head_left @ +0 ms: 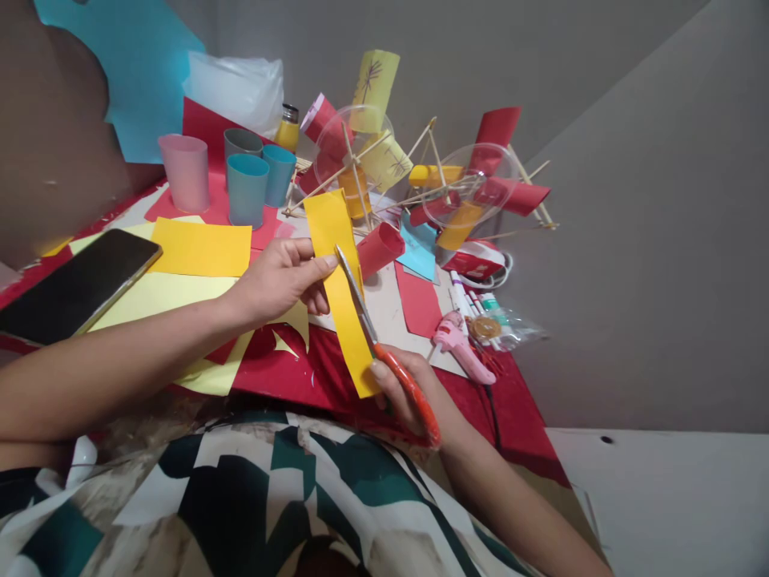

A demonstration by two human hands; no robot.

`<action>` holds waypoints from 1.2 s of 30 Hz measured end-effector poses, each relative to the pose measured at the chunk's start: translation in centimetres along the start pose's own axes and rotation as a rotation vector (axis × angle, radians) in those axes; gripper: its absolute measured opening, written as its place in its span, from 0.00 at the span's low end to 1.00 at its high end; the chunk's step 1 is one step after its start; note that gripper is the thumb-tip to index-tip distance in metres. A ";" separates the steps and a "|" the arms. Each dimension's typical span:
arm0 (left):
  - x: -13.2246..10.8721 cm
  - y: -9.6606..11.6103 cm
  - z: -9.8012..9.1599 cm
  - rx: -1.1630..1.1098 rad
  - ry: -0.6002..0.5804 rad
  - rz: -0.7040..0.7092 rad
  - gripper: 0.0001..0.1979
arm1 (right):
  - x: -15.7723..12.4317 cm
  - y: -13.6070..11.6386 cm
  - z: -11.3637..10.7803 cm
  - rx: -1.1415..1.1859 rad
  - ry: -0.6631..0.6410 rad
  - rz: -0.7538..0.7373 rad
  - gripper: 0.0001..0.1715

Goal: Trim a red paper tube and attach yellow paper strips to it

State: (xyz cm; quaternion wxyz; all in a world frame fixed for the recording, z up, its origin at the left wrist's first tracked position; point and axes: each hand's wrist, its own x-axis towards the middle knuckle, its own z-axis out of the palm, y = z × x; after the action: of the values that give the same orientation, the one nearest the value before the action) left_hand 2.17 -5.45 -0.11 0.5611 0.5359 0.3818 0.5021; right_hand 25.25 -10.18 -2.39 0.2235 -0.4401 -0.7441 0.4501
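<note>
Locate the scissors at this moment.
In the head view, the scissors are near the middle, in the right hand, with their blades at the yellow paper held by the left hand.

Head cam, looks fwd/dn, nr both hands.

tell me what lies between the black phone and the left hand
In the head view, a yellow paper rectangle and the pale yellow sheet partly under it lie between the black phone and the left hand.
</note>
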 end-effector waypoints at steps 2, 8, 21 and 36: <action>0.0 -0.1 0.0 -0.065 -0.023 -0.019 0.09 | 0.1 0.1 0.0 -0.043 0.017 -0.027 0.30; 0.1 -0.4 -0.1 -0.142 -0.039 -0.034 0.09 | 0.2 0.9 -0.1 0.099 -0.024 -0.002 0.32; 0.4 0.3 0.0 -0.088 0.092 0.006 0.11 | 0.8 1.3 0.8 0.072 0.048 -0.008 0.31; -0.7 0.1 1.0 -0.138 0.041 0.047 0.09 | 1.2 0.5 1.2 0.037 0.072 -0.087 0.29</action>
State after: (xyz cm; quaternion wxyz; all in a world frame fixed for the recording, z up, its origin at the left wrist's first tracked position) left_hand 2.99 -6.36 0.10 0.5769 0.4943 0.3451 0.5511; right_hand 23.99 -9.63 -3.46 0.2777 -0.4189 -0.7457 0.4375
